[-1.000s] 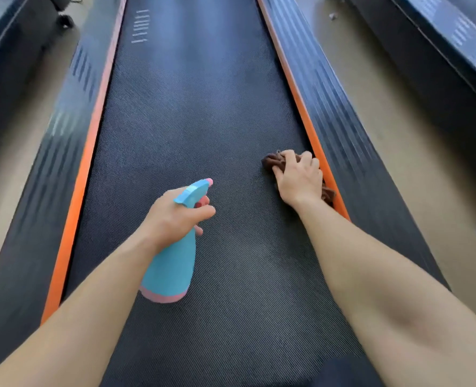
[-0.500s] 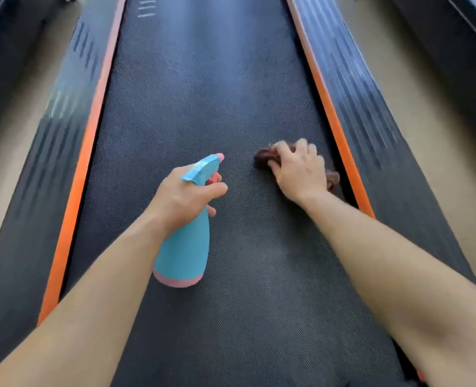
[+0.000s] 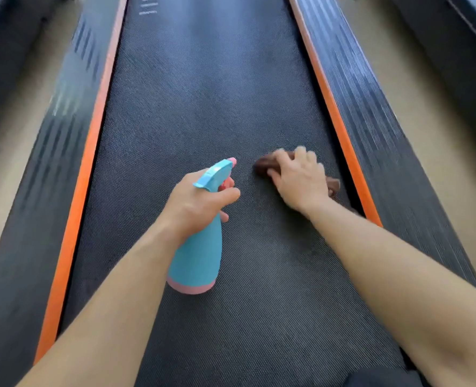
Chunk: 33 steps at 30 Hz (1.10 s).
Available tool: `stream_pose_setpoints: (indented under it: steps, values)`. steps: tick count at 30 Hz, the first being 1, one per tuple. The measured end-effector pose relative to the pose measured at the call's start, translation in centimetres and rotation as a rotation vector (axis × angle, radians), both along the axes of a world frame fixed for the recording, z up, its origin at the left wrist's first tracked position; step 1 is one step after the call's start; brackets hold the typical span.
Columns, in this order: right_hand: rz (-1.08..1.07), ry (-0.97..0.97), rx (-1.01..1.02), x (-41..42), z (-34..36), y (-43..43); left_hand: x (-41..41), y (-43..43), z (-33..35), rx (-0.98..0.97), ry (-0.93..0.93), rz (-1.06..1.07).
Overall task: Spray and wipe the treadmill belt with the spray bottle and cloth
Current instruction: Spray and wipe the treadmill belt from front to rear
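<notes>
The dark textured treadmill belt (image 3: pixel 203 93) runs away from me down the middle of the view. My left hand (image 3: pixel 196 206) grips a blue spray bottle (image 3: pixel 199 258) with a pink base and pink nozzle, held upright above the belt, nozzle pointing forward. My right hand (image 3: pixel 298 178) presses a brown cloth (image 3: pixel 263 164) flat onto the belt, right of the bottle and near the right orange strip. Most of the cloth is hidden under my palm; its ends show at both sides.
Orange strips (image 3: pixel 91 141) (image 3: pixel 334 115) edge the belt, with black ribbed side rails (image 3: pixel 58 118) (image 3: pixel 376 115) outside them. Beige floor (image 3: pixel 5 113) lies on both sides. Dark frames of neighbouring machines (image 3: pixel 454 48) stand at the far right and left.
My right hand has slid the cloth leftward, away from the right orange strip toward the belt's middle. The left hand and bottle keep the same pose.
</notes>
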State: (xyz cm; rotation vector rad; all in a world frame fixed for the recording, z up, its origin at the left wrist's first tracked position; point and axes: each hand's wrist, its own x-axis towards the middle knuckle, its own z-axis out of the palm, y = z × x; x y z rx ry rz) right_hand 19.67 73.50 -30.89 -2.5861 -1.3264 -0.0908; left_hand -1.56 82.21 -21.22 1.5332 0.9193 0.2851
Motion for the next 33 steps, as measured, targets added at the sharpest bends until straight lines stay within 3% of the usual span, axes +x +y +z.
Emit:
stream_pose_setpoints:
  steps: [2, 5, 12, 14, 17, 19, 24, 27, 33]
  values:
    - [-0.145, 0.062, -0.034, 0.7, 0.0, 2.3, -0.4, -0.6, -0.1, -0.004, 0.007, -0.001]
    - [-0.11, 0.041, -0.053, -1.4, 0.3, 0.8, -1.1, -1.1, 0.5, 0.001, 0.042, -0.003]
    - [0.466, -0.019, -0.031, -10.0, -0.1, -10.2, -2.7, -1.8, 2.1, -0.047, 0.014, 0.054]
    - [0.368, 0.013, -0.031, -8.7, 0.1, -8.0, -3.8, -2.6, 2.5, -0.051, -0.004, 0.07]
    - [-0.04, 0.127, -0.048, -7.0, 0.6, -2.4, -6.0, -4.1, 2.7, -0.047, -0.033, 0.111]
    - [-0.108, 0.111, -0.087, -8.2, 0.8, -1.5, -7.5, -5.2, 3.1, -0.061, -0.053, 0.15]
    - [0.285, 0.0, -0.045, -14.9, 0.5, -8.2, -10.2, -7.0, 3.7, -0.085, -0.047, 0.219]
    - [0.448, -0.026, -0.09, -14.7, 0.7, -8.9, -10.6, -7.5, 3.8, -0.089, -0.056, 0.23]
    - [-0.082, 0.165, -0.114, -12.4, 1.1, -2.8, -12.3, -7.0, 3.5, -0.091, -0.082, 0.211]
